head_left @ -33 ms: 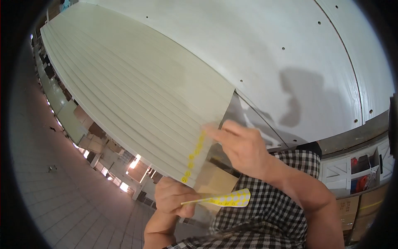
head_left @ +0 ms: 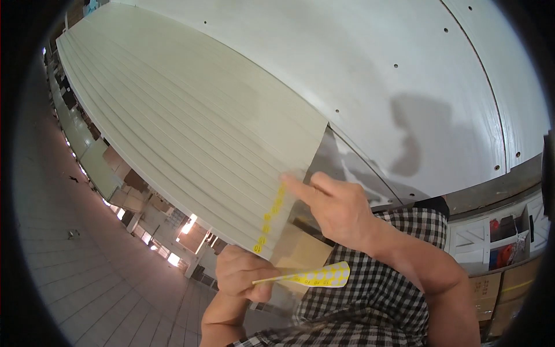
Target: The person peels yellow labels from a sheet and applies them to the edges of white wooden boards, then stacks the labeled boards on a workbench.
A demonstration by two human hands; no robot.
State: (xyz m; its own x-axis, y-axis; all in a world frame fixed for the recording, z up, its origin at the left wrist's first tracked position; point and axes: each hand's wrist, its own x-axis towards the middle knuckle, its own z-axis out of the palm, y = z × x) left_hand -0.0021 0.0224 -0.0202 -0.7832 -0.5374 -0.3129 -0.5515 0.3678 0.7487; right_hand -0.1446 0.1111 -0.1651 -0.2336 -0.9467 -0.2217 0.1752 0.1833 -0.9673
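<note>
A stack of long cream boards (head_left: 191, 110) spreads out in stepped layers before me. Along their near ends runs a row of small yellow stickers (head_left: 266, 225), one by one on the layers. My right hand (head_left: 342, 213) has its index finger stretched out, the tip touching a board end at the top of this row; the other fingers are curled. No object shows in that hand. Closed around a strip of yellow round stickers on white backing (head_left: 329, 274), my left hand (head_left: 243, 273) stays by the lower corner of the stack. The strip curls out to the right.
A white panel with drilled holes (head_left: 370, 46) lies beyond the boards on the right. Cardboard (head_left: 300, 248) is below the board ends. White shelving (head_left: 471, 243) and cartons (head_left: 484, 292) stand at lower right. Grey floor (head_left: 75, 277) stretches along the left.
My right hand has shifted very slightly at the board ends, and its index finger looks sharper now. The left hand and the sticker strip are practically unmoved.
</note>
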